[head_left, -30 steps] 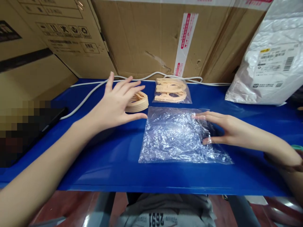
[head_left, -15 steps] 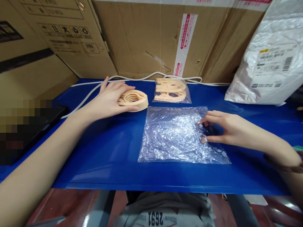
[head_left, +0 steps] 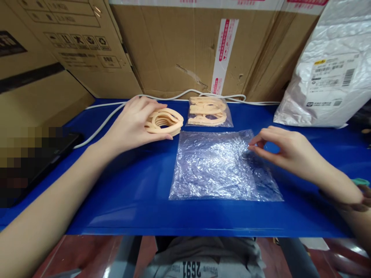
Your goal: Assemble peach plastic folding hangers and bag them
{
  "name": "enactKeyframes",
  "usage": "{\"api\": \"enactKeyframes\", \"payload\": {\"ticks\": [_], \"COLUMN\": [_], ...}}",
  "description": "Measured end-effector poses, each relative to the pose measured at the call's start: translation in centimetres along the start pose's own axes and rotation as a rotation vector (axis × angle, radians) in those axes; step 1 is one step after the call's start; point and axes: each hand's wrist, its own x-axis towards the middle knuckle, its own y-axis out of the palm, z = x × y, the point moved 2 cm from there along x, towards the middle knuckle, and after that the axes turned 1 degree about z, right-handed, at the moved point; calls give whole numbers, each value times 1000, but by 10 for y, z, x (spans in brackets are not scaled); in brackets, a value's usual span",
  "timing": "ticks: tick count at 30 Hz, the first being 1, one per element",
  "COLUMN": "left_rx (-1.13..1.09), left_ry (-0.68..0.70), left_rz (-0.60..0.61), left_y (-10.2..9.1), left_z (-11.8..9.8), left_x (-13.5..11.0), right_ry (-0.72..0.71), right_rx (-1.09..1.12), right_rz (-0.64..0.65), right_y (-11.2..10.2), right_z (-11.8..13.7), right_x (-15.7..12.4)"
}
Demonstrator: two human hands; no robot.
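My left hand (head_left: 136, 121) is wrapped round a stack of beige folding hangers (head_left: 169, 129), thumb along the near side and fingers over the far side. The stack's looped, open-centred right end sticks out of the grip, slightly tilted. Flat on the table lies a clear, crinkled plastic bag (head_left: 211, 166), to the right of the stack. At the bag's upper right edge my right hand (head_left: 285, 148) has thumb and forefinger pinched together on the film. Behind the bag rests a clear packet of similar beige hangers (head_left: 208, 112).
The blue table (head_left: 124, 208) backs onto cardboard boxes (head_left: 174, 50). A white cable (head_left: 185, 92) runs along the back. At the right stands a white parcel bag (head_left: 324, 85) with a label. On the left lies a dark object (head_left: 58, 148), partly blurred out.
My left hand has closed round the hanger stack and tilted it up a little. My right fingers, spread on the bag before, have moved up and come together in a pinch at its edge.
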Motion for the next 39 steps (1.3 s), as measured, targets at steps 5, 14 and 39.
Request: {"api": "enactKeyframes", "payload": {"ticks": [5,14,39], "left_rx": [-92,-65,-203], "left_ry": [136,338,236], "left_rz": [-203,-281,-199], "left_y": [-10,-7,1], "left_z": [-58,-103,-95], "left_x": [-7,-12,-18], "right_ry": [-66,86,81], "right_rx": [315,831,553], "right_rz": [-19,79,-116], "right_y": [3,19,18], "right_z": [31,55,41], "right_x": [2,7,3]}}
